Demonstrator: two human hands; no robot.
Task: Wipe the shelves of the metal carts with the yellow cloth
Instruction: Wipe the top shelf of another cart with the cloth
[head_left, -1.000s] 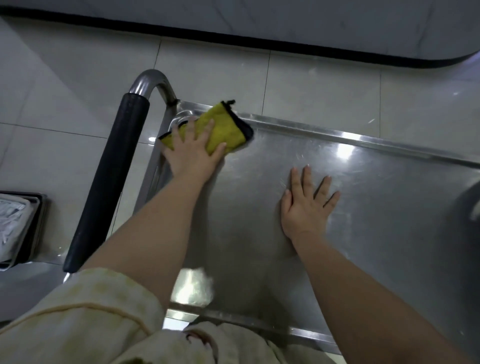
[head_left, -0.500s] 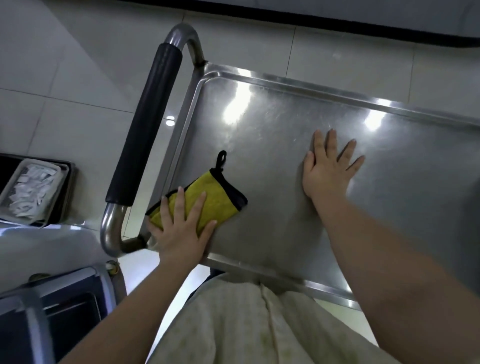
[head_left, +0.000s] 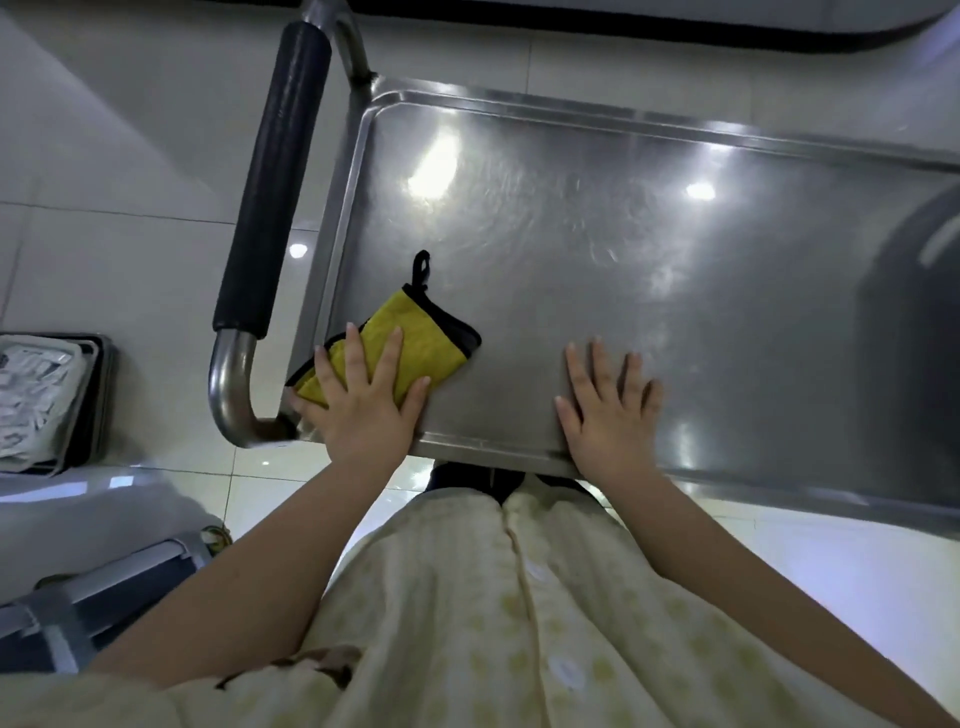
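Yellow cloth (head_left: 415, 338) — one, left hand (head_left: 363, 410) pressing, right hand (head_left: 608, 415) flat — one shelf (head_left: 675, 260)

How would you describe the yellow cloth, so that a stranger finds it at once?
Start at the steel cart shelf. Near its padded black handle, at the near corner, the left hand presses a folded yellow cloth. Only it has black edging and a hanging loop.

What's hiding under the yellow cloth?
The yellow cloth lies flat on the cart's metal shelf, with the left hand pressing on top. The shelf patch beneath it is covered, so nothing more shows.
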